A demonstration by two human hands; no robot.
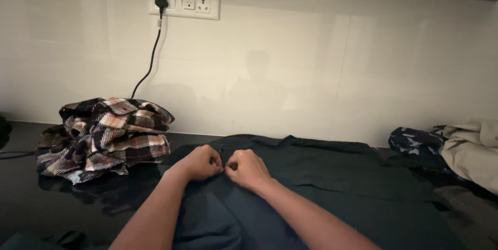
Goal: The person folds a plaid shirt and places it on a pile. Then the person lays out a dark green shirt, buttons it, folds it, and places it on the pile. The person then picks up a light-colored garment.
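Observation:
A dark green garment (332,177) lies spread over the black countertop (31,198) in front of me. My left hand (199,162) and my right hand (246,169) sit side by side on its near middle, knuckles almost touching. Both hands pinch the cloth between thumb and fingers at the same spot. My forearms reach in from the bottom edge of the view. What the fingertips hold beneath them is hidden.
A rumpled plaid cloth pile (106,136) sits at the left against the white wall. A black cord (150,58) runs from a wall socket plate (184,4) down behind it. At the right lie a dark patterned cloth (415,140) and a beige garment (474,149).

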